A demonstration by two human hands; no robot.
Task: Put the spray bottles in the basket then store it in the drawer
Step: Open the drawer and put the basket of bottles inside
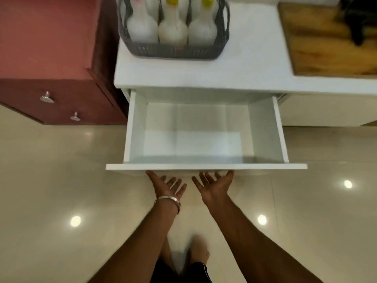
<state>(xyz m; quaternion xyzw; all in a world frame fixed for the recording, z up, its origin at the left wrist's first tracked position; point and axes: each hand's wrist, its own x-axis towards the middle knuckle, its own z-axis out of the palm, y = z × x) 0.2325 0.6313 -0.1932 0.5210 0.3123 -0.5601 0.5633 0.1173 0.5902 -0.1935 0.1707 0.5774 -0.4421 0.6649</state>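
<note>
Under the drawer (206,166) front lip: left hand (168,185) then right hand (216,185), both palms up, fingers spread, holding nothing. Drawer is pulled out and bare inside. Grey basket (175,51) with the spray bottles (173,30) sits on the white counter (204,68) above. Risk: tall bottles tip if the basket tilts on the way down, or foul the counter edge when the drawer closes.

You've got a matt white laminate drawer (206,137), smooth inside. The basket (173,50) looks like grey plastic w/ perforated weave-pattern walls; spray bottles (173,31) in it are white, prob. plastic, smooth. Floor (61,180) is glossy cream tile, reflecting ceiling lights. Pink cabinet (51,58) is matt, w/ shiny metal knobs (47,97). Wood-grain board (330,41) at the right. Metal bangle (168,200) on your left wrist.
</note>
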